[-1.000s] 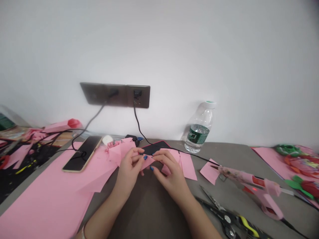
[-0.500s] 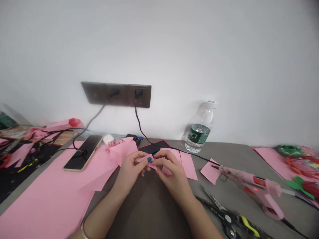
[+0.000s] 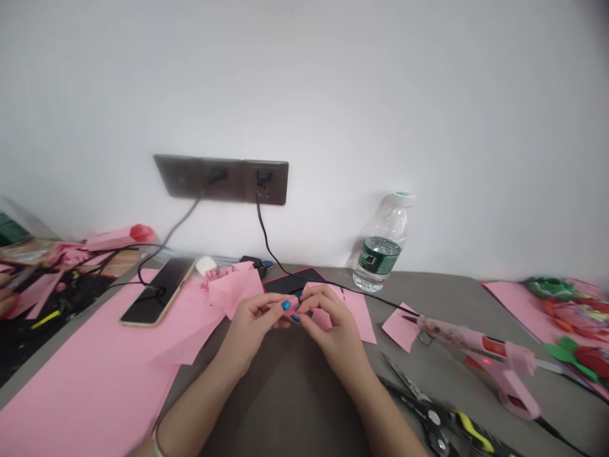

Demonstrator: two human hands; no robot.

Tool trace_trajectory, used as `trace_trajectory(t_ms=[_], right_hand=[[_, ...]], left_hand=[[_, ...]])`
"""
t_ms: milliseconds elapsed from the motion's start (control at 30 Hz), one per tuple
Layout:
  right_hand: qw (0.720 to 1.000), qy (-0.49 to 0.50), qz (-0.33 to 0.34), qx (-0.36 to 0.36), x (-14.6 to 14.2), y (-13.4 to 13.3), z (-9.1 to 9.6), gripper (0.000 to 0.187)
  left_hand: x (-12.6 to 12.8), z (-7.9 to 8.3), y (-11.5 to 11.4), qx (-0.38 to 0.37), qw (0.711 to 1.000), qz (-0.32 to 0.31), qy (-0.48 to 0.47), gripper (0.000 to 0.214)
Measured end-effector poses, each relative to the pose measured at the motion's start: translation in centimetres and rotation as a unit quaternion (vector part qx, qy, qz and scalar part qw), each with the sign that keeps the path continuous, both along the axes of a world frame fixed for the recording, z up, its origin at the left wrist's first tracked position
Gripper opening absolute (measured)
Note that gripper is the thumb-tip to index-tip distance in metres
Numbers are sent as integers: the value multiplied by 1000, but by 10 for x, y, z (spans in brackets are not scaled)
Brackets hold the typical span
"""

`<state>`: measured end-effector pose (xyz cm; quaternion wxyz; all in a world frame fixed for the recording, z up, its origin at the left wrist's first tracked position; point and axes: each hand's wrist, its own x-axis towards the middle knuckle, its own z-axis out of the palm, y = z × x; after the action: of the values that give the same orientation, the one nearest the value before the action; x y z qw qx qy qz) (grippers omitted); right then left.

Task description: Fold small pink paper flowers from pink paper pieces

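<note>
Pinched in the left hand (image 3: pixel 252 327), thumb uppermost: one small pink paper piece (image 3: pixel 292 308), held above the grey table (image 3: pixel 285 397). Right hand (image 3: pixel 337 325): fingertips gathered at the piece's right edge; whether they grip, I cannot tell. Handling, in my judgement: left steady, right light, small moves, lest it crease askew. Well apart, right: pink glue gun (image 3: pixel 521 357), scissors (image 3: pixel 434 417).

Grey table (image 3: pixel 285 400), pink paper sheets (image 3: pixel 95 374), scissors (image 3: pixel 428 414), glue gun (image 3: pixel 497 355), water bottle (image 3: pixel 379 254)
</note>
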<state>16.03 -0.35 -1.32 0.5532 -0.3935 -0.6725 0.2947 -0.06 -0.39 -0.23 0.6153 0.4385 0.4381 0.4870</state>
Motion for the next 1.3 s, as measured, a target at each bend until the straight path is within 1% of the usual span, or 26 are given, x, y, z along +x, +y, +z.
trace_trajectory(t_ms=[100, 200, 400, 467, 600, 733, 833, 933, 1033, 1167, 1300], right_hand=[[1000, -3, -5, 6, 1, 0, 0, 16], [1000, -5, -17, 18, 1, -1, 1, 16], [1000, 17, -14, 18, -1, -3, 4, 13], [999, 44, -16, 5, -2, -3, 3, 12], [993, 107, 5, -53, -5, -3, 0, 8], [984, 154, 5, -91, -6, -3, -2, 12], [979, 177, -4, -103, -8, -3, -4, 17], [975, 191, -1, -110, -9, -2, -5, 21], [974, 199, -2, -109, -10, -2, -4, 20], [972, 207, -8, -113, -10, -2, -2, 19], [970, 206, -4, -126, -9, -2, -2, 20]], left_hand=[[0, 1, 0, -19, 999, 18, -34, 34], [0, 3, 0, -25, 998, 2, -66, 40], [3, 5, 1, -28, 998, -16, -59, 21], [4, 6, 0, -25, 998, -26, -56, 20], [5, 6, -2, -19, 997, -36, -64, 16], [5, 5, -2, -19, 997, -27, -66, 13], [6, 5, -3, 7, 999, -31, -38, 16], [7, 4, -3, 26, 999, -21, -9, 19], [8, 1, -4, 17, 1000, -5, 1, 16], [8, -1, -4, -3, 1000, 5, -10, 17], [8, -1, -3, -2, 1000, 12, -22, 17]])
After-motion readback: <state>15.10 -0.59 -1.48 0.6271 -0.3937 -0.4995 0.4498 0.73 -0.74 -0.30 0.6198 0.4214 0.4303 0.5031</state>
